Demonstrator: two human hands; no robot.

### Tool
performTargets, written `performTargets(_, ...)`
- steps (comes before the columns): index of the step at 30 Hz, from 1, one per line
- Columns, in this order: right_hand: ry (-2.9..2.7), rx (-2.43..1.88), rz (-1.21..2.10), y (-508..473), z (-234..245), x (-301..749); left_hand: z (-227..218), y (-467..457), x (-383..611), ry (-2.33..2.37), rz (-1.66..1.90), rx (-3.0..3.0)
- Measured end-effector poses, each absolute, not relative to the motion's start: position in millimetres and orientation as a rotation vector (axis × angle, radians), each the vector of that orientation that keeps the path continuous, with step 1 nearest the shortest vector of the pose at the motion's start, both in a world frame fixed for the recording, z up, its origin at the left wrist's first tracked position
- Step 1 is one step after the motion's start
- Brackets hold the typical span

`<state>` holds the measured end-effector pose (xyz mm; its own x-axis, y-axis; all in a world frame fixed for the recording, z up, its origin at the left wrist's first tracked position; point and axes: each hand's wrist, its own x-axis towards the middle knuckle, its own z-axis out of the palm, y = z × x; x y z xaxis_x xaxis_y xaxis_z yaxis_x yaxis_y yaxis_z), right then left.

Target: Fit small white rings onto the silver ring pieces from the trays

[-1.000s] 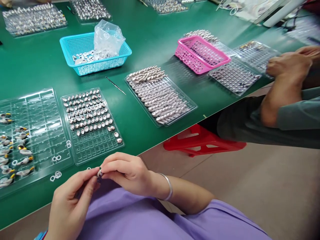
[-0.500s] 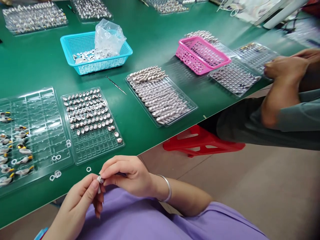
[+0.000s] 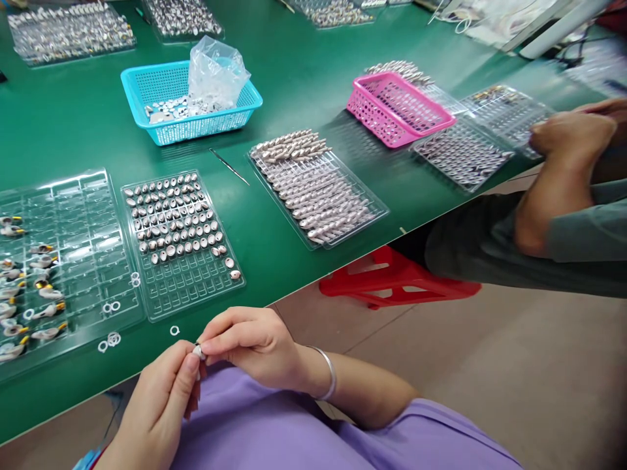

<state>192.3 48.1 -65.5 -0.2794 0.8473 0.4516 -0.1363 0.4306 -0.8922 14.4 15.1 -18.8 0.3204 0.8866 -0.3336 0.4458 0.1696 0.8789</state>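
A small white piece, which looks like an earbud shell (image 3: 198,352), is pinched between both my hands just in front of the table edge. My left hand (image 3: 159,399) grips it from below with thumb and fingers. From the right, the thumb and fingertips of my right hand (image 3: 257,347) press on its upper side, hiding part of it. Beyond my hands, a clear tray (image 3: 189,297) carries rows of small white cup-shaped shells. Left of that, a larger clear tray (image 3: 93,241) holds white pieces with yellow tips. Several thin white rings (image 3: 175,331) lie about there.
A blue basket (image 3: 200,123) with a plastic bag and tweezers (image 3: 229,167) are farther back. A tray of white stems (image 3: 318,189) and a pink basket (image 3: 399,134) stand to the right. A co-worker's hand (image 3: 571,134) is at the far right, above a red stool (image 3: 401,277).
Both hands stay together on the piece, which has turned slightly between my fingers. My left fingers have curled in closer. The whole view has shifted slightly.
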Motion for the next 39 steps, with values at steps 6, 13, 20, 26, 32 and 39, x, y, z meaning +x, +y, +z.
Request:
performTargets(6, -1.519, -0.704, 1.14, 43.7, -64.9, 190.2, -17.3, 13.9, 17.8, 1.336, 0.563, 1.63)
performTargets(13, -1.497, -0.759, 1.177, 39.1, -62.1, 188.7, -20.1, 12.1, 20.6, 1.359, 0.665, 1.829)
performTargets(20, -1.517, -0.711, 1.131, 41.2, -59.7, 189.1, -15.4, 14.2, 19.1, 1.321, 0.651, 1.797)
performTargets(26, -1.517, -0.704, 1.203, 43.2, -60.7, 189.5, -13.5, 14.2, 15.8, 1.333, 0.557, 1.62)
performTargets(32, -1.515, -0.713, 1.193, 41.1, -61.5, 189.9, -14.6, 14.2, 16.4, 1.329, 0.602, 1.655)
performTargets(39, -1.526, -0.716, 1.135, 41.4, -58.5, 190.0, -16.0, 13.6, 19.2, 1.328, 0.645, 1.764)
